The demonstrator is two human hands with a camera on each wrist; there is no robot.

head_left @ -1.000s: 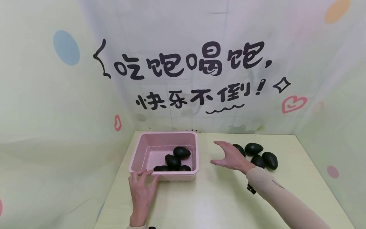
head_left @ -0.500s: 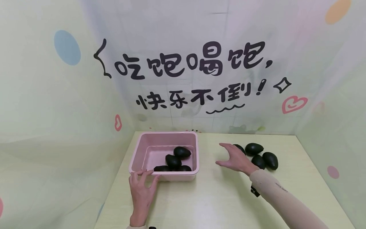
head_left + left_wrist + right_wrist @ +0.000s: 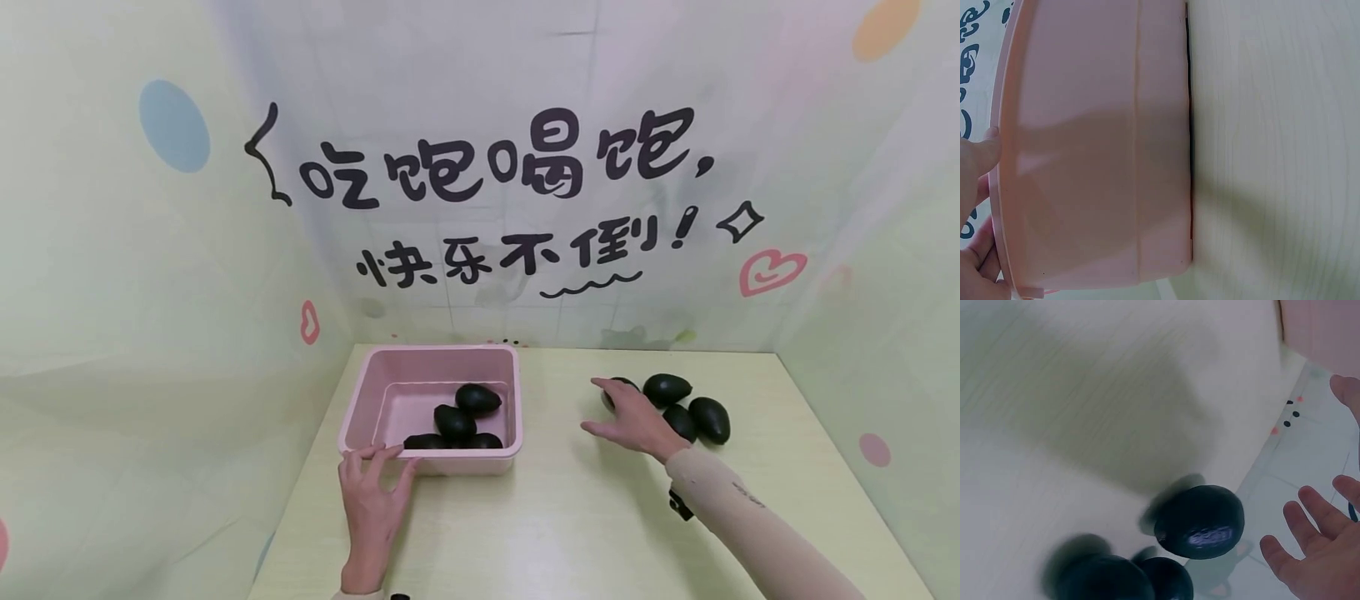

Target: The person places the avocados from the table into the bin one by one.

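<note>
On my feed 4 dk. oval fruits (image 3: 667,390) lie on the table (image 3: 555,508) near the R hand (image 3: 633,422), fingers spread wide, w/ more in the pink bin (image 3: 420,367) to the left, near rim (image 3: 461,453) touched by the L hand (image 3: 371,492), gripping or not I can't tell.

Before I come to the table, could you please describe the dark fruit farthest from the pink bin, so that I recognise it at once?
In the head view, on the pale table, start at the pink bin and go right, to the four visible dark fruits beside the right hand. The wanted fruit is this group's rightmost; its neighbours all lie nearer the bin.
</note>
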